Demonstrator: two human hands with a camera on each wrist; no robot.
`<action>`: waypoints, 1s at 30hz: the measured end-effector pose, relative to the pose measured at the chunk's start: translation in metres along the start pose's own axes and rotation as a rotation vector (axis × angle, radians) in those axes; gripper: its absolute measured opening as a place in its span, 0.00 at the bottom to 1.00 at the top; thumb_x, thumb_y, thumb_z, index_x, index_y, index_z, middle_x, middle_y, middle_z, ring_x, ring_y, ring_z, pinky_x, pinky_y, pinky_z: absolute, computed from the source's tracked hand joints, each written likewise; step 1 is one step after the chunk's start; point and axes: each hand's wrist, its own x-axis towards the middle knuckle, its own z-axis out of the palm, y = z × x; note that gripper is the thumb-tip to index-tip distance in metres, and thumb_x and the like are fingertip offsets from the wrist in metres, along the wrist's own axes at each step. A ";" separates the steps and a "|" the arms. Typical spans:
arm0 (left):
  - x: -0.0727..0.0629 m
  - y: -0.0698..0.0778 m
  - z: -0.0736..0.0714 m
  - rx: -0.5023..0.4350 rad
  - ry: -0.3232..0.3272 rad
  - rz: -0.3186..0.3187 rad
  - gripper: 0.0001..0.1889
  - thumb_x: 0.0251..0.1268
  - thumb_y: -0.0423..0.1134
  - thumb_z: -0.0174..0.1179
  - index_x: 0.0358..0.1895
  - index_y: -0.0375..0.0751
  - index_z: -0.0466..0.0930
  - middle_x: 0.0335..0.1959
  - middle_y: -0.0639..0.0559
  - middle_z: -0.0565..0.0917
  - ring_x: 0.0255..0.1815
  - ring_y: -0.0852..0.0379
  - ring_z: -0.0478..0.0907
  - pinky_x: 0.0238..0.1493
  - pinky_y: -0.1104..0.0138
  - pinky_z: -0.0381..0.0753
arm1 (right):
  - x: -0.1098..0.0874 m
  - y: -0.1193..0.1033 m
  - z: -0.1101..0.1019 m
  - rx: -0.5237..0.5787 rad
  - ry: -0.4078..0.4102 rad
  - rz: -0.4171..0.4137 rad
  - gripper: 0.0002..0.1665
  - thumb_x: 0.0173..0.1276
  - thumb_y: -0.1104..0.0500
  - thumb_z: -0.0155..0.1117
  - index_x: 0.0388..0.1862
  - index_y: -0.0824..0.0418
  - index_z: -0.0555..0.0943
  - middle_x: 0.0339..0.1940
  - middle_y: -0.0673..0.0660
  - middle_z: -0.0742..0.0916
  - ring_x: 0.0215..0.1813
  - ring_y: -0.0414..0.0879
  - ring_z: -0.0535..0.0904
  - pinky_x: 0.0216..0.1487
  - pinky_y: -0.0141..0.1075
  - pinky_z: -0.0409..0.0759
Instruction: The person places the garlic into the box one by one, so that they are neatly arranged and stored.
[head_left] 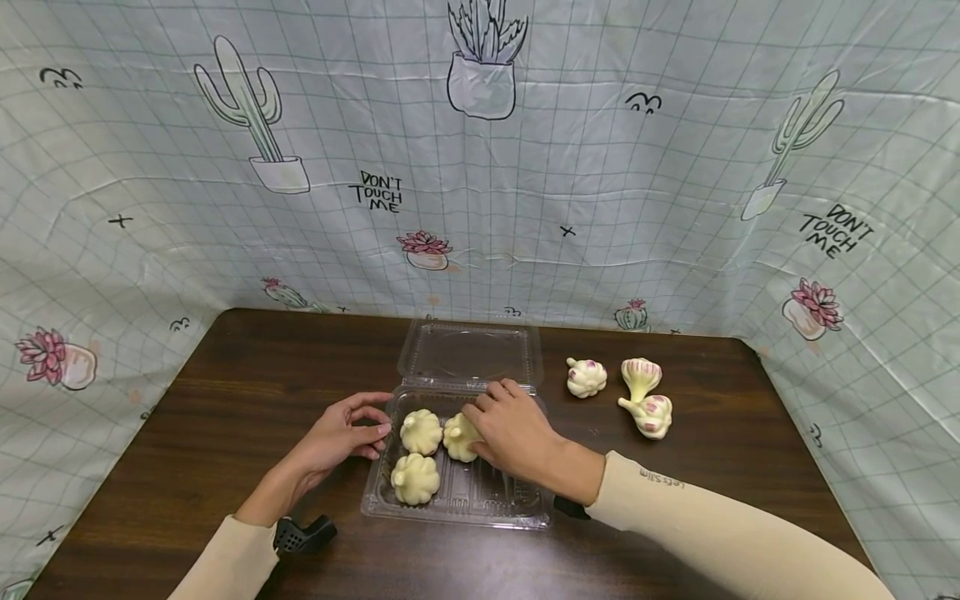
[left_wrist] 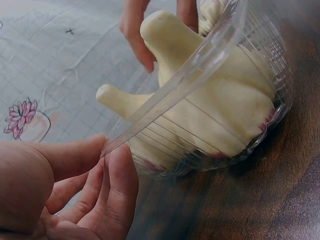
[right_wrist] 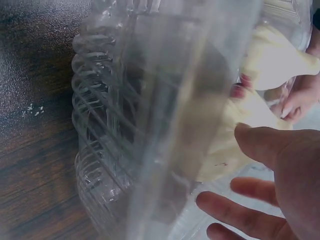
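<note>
A clear plastic clamshell container (head_left: 483, 518) lies on the table with three pale garlic bulbs in it, stems up. My left hand (head_left: 347, 433) pinches the container's left rim between thumb and forefinger, plain in the left wrist view. Inside, one garlic bulb (head_left: 422, 432) sits at the back left and another garlic bulb (head_left: 416, 479) in front of it. Over the container's right half, my right hand (head_left: 517, 425) is beside the third garlic bulb (head_left: 459, 437), partly covering it. In the right wrist view its thumb and fingers are spread apart; whether they touch the bulb I cannot tell.
The container's hinged lid (head_left: 468, 354) is folded back toward the curtain. To the right on the brown table (head_left: 712, 467) lie three purple-streaked garlic bulbs (head_left: 587, 378). A printed grid curtain (head_left: 480, 217) surrounds the table's back and sides.
</note>
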 end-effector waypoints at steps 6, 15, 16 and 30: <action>0.000 0.001 0.000 -0.003 -0.004 0.000 0.31 0.79 0.28 0.60 0.79 0.27 0.61 0.49 0.44 0.80 0.35 0.58 0.83 0.37 0.68 0.88 | 0.001 0.000 0.000 0.001 -0.040 -0.032 0.27 0.62 0.39 0.81 0.56 0.49 0.88 0.46 0.49 0.90 0.55 0.49 0.82 0.64 0.44 0.78; 0.001 0.001 0.000 -0.011 -0.009 0.003 0.31 0.79 0.28 0.59 0.79 0.28 0.61 0.49 0.44 0.80 0.36 0.58 0.83 0.37 0.68 0.88 | -0.001 0.001 -0.005 0.014 -0.087 -0.001 0.27 0.63 0.36 0.79 0.53 0.52 0.88 0.45 0.50 0.90 0.53 0.50 0.82 0.65 0.44 0.78; 0.001 0.001 0.000 -0.011 -0.010 0.004 0.31 0.79 0.28 0.59 0.79 0.28 0.61 0.49 0.44 0.80 0.36 0.58 0.83 0.37 0.68 0.88 | -0.002 0.003 -0.007 0.017 -0.081 0.005 0.28 0.63 0.36 0.79 0.53 0.52 0.88 0.45 0.50 0.90 0.53 0.50 0.82 0.64 0.45 0.78; 0.000 0.001 -0.001 -0.003 -0.006 0.000 0.31 0.79 0.28 0.60 0.79 0.28 0.61 0.50 0.43 0.80 0.36 0.58 0.83 0.37 0.67 0.88 | -0.049 0.052 -0.029 0.085 0.088 0.166 0.30 0.60 0.44 0.83 0.55 0.60 0.86 0.47 0.54 0.89 0.52 0.56 0.83 0.61 0.50 0.79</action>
